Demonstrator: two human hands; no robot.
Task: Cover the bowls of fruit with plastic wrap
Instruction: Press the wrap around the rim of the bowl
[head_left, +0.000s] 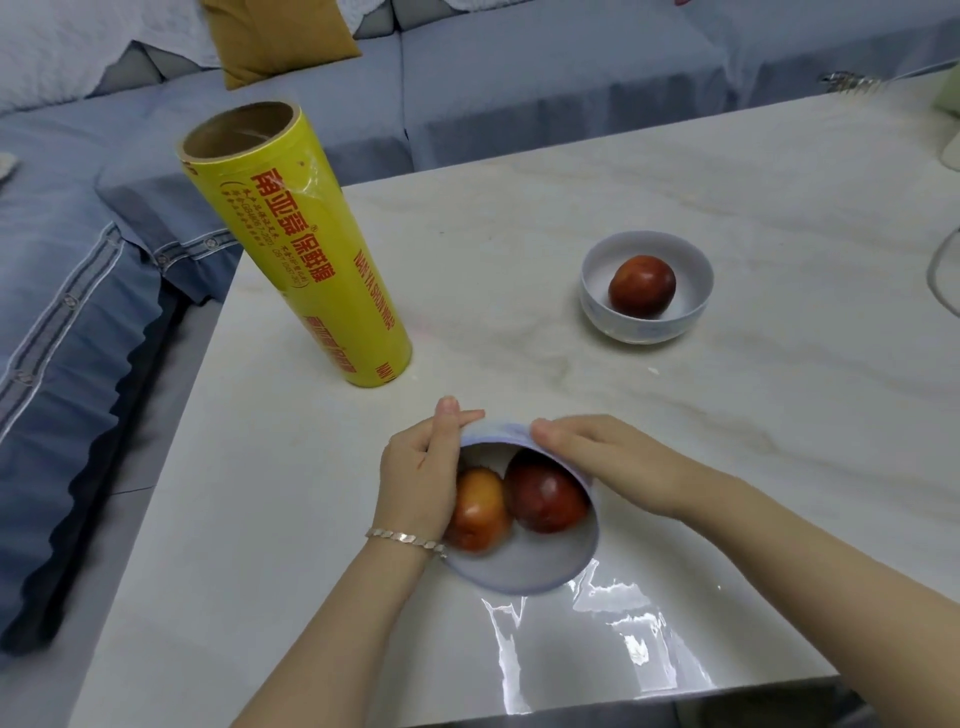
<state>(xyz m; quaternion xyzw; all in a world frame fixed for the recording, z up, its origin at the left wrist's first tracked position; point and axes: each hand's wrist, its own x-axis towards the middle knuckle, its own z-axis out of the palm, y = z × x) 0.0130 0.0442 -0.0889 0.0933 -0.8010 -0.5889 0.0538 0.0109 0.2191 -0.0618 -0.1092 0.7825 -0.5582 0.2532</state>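
Writing: the yellow plastic wrap roll (311, 249), upright at the left of the table (519, 208), has red print "保鲜膜" and "NAN YA SHUN WRAP".
Near bowl (524, 566): tilted, holding two reddish fruits (545, 491).
Far bowl (602, 270): upright, well apart, holding one red fruit (642, 285).
Film (597, 639): a clear sheet on the table at the near bowl's front rim.
Left hand (415, 467): grips the near bowl's left rim.
Right hand (608, 462): curled over its far-right rim.

A home living room, by the look of it. Past the left hand (415, 470) and right hand (608, 460), a grey-blue sofa (545, 93) runs round two sides of the pale marble-look tabletop (519, 218). A mustard cushion (278, 41) sits on it, up beyond the left hand, beside a white quilted throw (57, 47).
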